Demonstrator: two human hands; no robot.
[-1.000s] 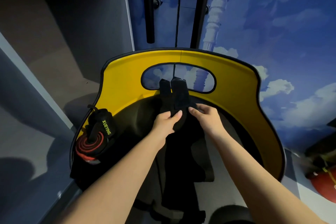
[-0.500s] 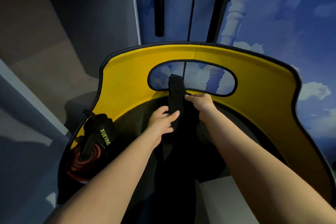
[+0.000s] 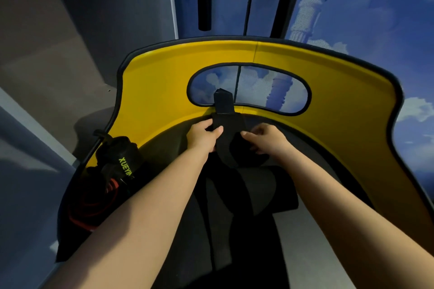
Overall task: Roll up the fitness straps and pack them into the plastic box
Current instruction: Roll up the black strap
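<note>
step: starting the roll | black fitness strap (image 3: 227,145) long axis runs from chair back toward viewer, free end upright | left hand (image 3: 203,136) pinches it, right hand (image 3: 265,139) curled on it, probably gripping | rolled strap (image 3: 117,166) at seat's left edge | plastic box unseen

Both bare forearms reach forward, converging toward the middle. The left hand (image 3: 203,135) has its fingers curled, thumb tip pressed forward in a pinch on the strap (image 3: 227,124). The right hand (image 3: 266,138) sits just beside it, fingers bent, also gripping the strap.
</note>
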